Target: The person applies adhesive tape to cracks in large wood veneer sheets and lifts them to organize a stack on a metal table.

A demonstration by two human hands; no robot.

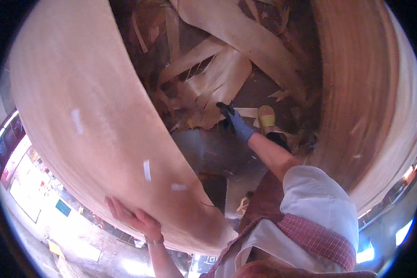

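Touching pale sheeting (102,116) at seven o'clock, the left hand (139,221) spreads (best kept flat); whether the right hand (235,121), toward two, grips, I can't tell.

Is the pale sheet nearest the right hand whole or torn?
Torn: the pale sheet has a jagged, split lower end beside the gloved right hand.

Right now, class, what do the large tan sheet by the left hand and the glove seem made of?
Large tan sheet: probably wood veneer, seemingly matt and unvarnished, given its faint streaks.
Glove: perhaps coated fabric, since blue meets black; finish too blurred to tell.
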